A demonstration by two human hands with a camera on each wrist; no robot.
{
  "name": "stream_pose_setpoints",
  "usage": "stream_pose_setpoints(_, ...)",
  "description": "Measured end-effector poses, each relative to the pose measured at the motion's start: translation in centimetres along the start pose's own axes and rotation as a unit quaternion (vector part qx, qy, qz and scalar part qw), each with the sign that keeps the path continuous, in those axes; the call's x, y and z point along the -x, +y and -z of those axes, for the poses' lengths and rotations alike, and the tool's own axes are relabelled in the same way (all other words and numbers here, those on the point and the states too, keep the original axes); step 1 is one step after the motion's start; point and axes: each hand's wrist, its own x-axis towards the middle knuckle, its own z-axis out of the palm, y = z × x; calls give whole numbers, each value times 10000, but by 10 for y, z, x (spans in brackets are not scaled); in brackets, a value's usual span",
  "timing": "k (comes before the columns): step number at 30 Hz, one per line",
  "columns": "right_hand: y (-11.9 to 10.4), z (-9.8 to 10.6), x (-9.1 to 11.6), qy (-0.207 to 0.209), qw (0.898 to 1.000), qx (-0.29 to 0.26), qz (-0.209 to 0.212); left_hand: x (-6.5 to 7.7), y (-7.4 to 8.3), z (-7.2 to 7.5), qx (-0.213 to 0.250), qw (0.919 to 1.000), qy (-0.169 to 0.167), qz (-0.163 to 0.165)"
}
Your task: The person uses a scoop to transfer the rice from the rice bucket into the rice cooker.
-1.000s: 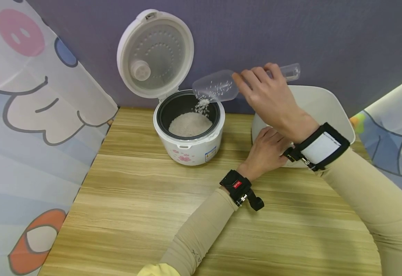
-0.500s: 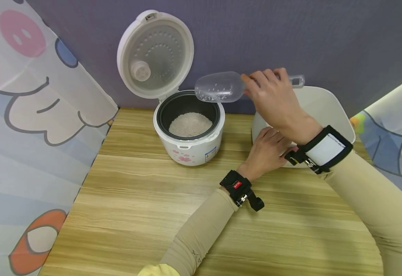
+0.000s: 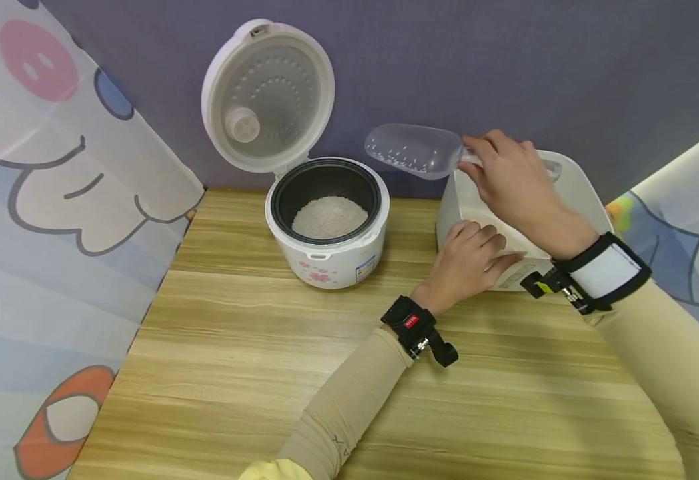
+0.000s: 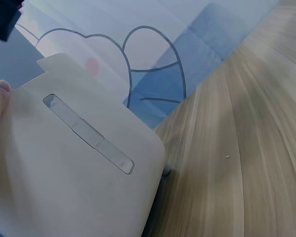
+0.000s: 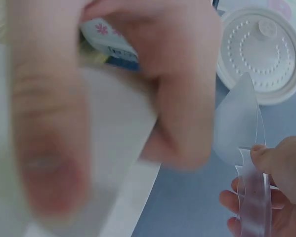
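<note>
In the head view my right hand (image 3: 520, 183) grips the handle of a clear plastic scoop (image 3: 412, 152), held level above the left side of a white bin (image 3: 450, 213). Several rice grains cling inside the scoop. My left hand (image 3: 466, 260) holds the bin's near rim, fingers curled over the edge. Left of the bin stands a white rice cooker (image 3: 310, 261) with pink flowers, its lid (image 3: 277, 100) raised. White rice (image 3: 330, 219) lies in its dark inner pot. The right wrist view shows the scoop (image 5: 251, 187) in the right hand, with blurred left-hand fingers (image 5: 49, 123) up close.
A wooden table (image 3: 217, 373) lies under everything. The grey-blue wall (image 3: 445, 60) stands right behind the cooker and bin, with cartoon-printed cloth (image 3: 73, 220) on the left. A clear window strip (image 4: 88, 133) runs along the bin's front. One small pale grain (image 4: 228, 157) lies on the table.
Rice was falling from the scoop into the cooker pot a second ago; the pouring has stopped. My right hand has drawn the scoop rightward to the bin. My left hand stays on the rim.
</note>
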Motion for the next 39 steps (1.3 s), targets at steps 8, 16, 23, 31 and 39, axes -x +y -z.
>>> stream_pose_setpoints(8, 33, 7, 27, -52, 9992, -254, -315, 0, 0, 2, -52, 9994, -351, 60)
stream_pose_setpoints(16, 65, 13, 62, -365, 9927, -510, -1030, 2, -1, 1, -66, 9994, -340, 36)
stream_pose_setpoints(23, 95, 15, 82, -746, 9893, -248, -1230, 1, -1, 1, -104, 9994, -333, 22)
stream_pose_setpoints(31, 115, 15, 89, -714, 9946, 544, -522, 1, -1, 3, -73, 9991, -402, 65)
stream_pose_setpoints(39, 124, 13, 90, -913, 9906, 995, -233, 1, 0, 4, 47, 9993, -356, 71)
